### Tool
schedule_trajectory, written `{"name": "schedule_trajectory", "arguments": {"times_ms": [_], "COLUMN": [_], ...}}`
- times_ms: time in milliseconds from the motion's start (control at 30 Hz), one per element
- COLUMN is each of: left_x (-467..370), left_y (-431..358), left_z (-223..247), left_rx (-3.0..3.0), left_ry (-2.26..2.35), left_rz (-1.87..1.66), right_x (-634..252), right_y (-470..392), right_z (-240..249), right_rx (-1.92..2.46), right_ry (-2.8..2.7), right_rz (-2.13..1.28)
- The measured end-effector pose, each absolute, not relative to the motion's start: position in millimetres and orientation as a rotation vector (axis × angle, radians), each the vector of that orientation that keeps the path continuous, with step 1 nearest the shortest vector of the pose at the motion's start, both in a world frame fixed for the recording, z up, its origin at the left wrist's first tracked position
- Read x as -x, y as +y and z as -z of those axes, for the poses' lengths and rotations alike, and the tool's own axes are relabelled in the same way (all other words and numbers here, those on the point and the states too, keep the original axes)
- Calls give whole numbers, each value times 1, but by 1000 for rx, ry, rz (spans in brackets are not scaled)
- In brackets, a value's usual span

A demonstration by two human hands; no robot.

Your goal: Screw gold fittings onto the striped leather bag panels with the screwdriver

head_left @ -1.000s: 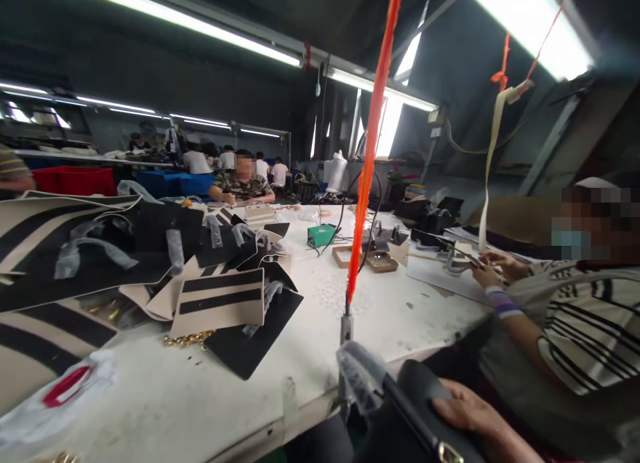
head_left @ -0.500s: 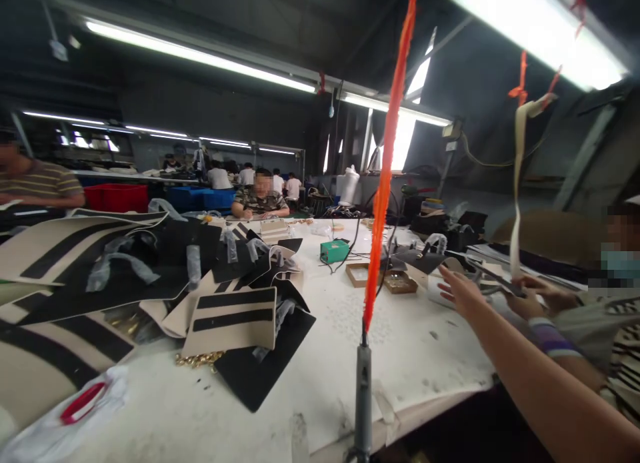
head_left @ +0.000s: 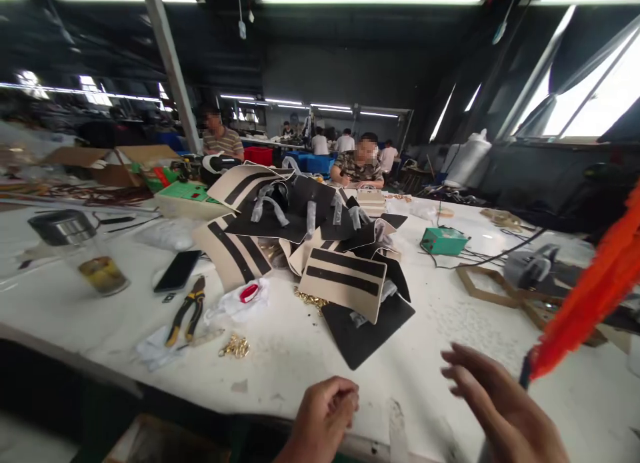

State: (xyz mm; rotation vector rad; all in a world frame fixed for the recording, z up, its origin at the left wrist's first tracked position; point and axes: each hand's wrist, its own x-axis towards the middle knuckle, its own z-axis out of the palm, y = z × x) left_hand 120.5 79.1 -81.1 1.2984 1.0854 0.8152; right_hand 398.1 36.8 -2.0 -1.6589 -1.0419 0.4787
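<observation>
My left hand [head_left: 325, 416] is over the front edge of the white table [head_left: 280, 376], its fingers curled together; whether anything is inside is hidden. To the right, my right hand [head_left: 500, 410] has its fingers stretched out, holding nothing, beside the bright orange cord [head_left: 595, 290]. Beyond my hands lies a pile of black and beige striped bag pieces [head_left: 345, 276], some with plastic-wrapped handles. A black flap [head_left: 367, 333] sticks out at the front of the pile. Gold chain [head_left: 313, 301] shows under it, and gold clasps [head_left: 235, 346] lie nearer the front edge.
Pliers [head_left: 187, 313], a phone [head_left: 177, 271] and a glass jar [head_left: 103, 273] stand or lie on the left. A green box [head_left: 444, 240] with cables and a cardboard tray [head_left: 487, 286] are on the right. People sit beyond the table.
The view has swung left, bringing in the pliers, phone and jar. My right hand has come back from the right side of the table, and my left hand has come into view.
</observation>
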Motion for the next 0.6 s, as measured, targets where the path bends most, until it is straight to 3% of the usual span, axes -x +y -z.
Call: {"name": "schedule_trajectory", "arguments": {"times_ms": [300, 467, 600], "left_x": [-118, -120, -112], "left_y": [78, 83, 82], "left_z": [96, 96, 85], "left_rx": [-1067, -1012, -941], "left_ry": [1057, 1035, 910], "left_rz": [-877, -877, -929], "right_x": [-317, -309, -300], "right_y": [224, 234, 183], "right_z": [-4, -30, -61], "right_rx": [1761, 1751, 1740], "right_ry": [-1227, -1193, -1176], "right_rz": [-642, -573, -256]}}
